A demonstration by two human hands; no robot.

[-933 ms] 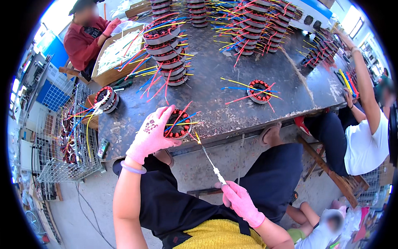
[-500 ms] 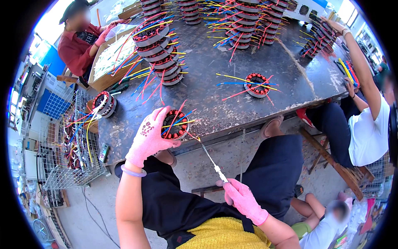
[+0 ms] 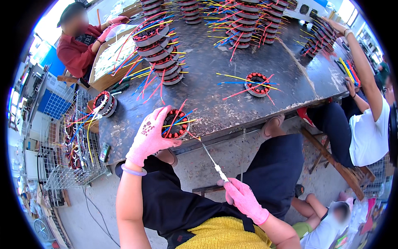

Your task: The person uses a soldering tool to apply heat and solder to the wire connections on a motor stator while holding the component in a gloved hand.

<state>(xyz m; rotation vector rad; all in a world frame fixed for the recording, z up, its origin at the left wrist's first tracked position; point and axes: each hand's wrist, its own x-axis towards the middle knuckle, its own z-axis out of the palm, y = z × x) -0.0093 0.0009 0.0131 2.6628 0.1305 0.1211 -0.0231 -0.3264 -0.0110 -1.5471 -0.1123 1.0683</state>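
My left hand (image 3: pixel 150 135), in a pink glove, wraps round the side of a motor stator (image 3: pixel 183 129) at the table's near edge. Red windings line its ring, and red, blue and yellow leads cross over its top. My right hand (image 3: pixel 244 200), also gloved in pink, is closed on the white handle of a thin rod-shaped tool (image 3: pixel 218 168). The tool slants up to the left. Its far tip meets the end of a thin wire that runs out from the stator, past the table edge. How the tip and wire are joined is too small to tell.
A single stator (image 3: pixel 257 85) lies to the right on the table (image 3: pixel 215 99). Tall stator stacks (image 3: pixel 166 62) with splayed leads stand behind. At left are a white-laced stator (image 3: pixel 104 103), a box (image 3: pixel 108 76) and a wire basket (image 3: pixel 72 170). Co-workers sit left and right.
Both my hands, the stator and the tool hold nearly the same place. The co-worker at the far left has shifted their head slightly.
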